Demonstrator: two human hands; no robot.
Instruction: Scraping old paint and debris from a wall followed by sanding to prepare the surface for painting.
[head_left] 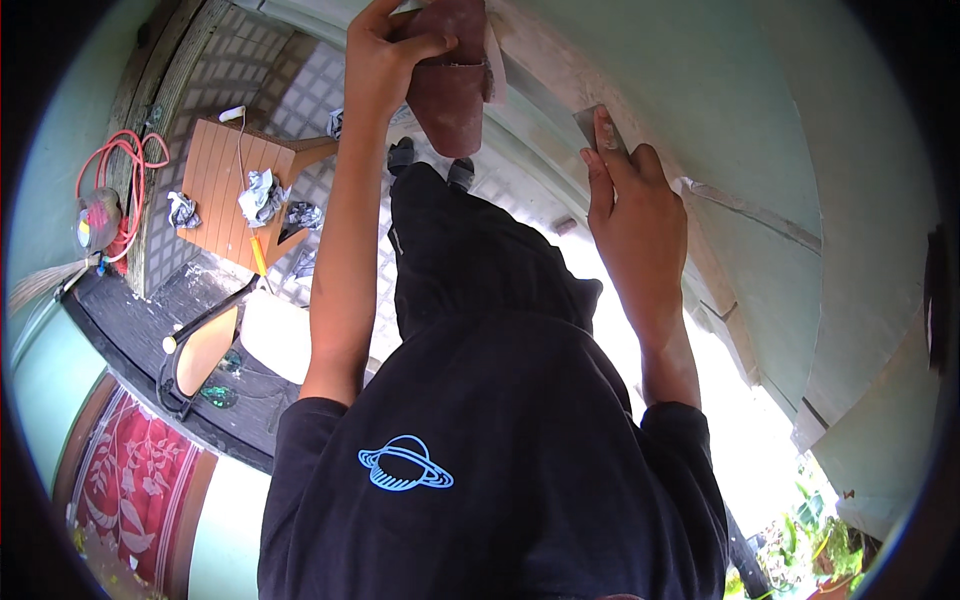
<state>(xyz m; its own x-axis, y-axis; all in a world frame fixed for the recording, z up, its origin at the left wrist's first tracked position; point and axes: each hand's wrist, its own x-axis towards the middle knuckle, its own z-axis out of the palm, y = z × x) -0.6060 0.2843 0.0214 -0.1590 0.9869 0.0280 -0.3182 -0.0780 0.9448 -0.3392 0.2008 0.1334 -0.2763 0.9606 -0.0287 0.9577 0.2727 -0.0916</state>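
My left hand [385,60] is raised at the top and grips a reddish-brown plant pot [448,110] by its upper part, thumb across its side. Whitish smears and a pale edge show on the pot's right side. To the right, my right hand [640,205] is closed round what looks like a putty knife [585,122], its flat grey blade against the pale green wall [690,60]. My index finger lies stretched along the blade. The handle is hidden in my palm.
On the left stand a slatted wooden table [225,170] with crumpled paper [263,198] and a chair [208,350]. A red hose [140,160] hangs on a post beside a broom [45,283]. Patterned red cloth [130,470] is at lower left, plants [815,540] at lower right.
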